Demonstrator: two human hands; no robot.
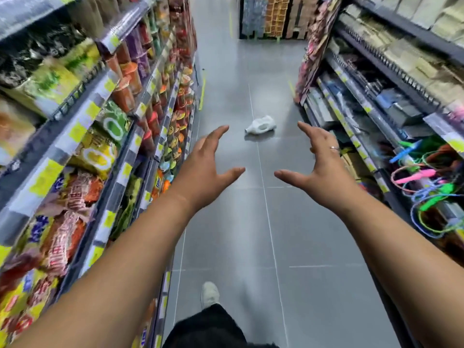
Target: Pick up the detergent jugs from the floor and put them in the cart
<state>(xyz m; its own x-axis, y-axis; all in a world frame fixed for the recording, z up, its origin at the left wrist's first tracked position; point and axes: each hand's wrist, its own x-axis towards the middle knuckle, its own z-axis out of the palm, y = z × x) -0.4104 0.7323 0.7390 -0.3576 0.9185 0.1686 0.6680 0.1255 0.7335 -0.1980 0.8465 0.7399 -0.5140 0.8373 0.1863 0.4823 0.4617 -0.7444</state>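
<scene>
— Both forearms reach forward over the aisle?
— Yes. Left hand [208, 169] and right hand [324, 162] are held out with palms facing each other, fingers spread and slightly bent, gripping nothing (a ring [334, 147] shows on the right).
— And the detergent jug [261, 125]?
— White, lying on its side on the grey floor [288, 234], mid-aisle, well beyond both hands, untouched

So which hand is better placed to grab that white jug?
Probably the right hand, narrowly. It and the left hand are both open and empty; the white jug lies on its side ahead, right of the person's shoe, nearer the right arm's line.
</scene>
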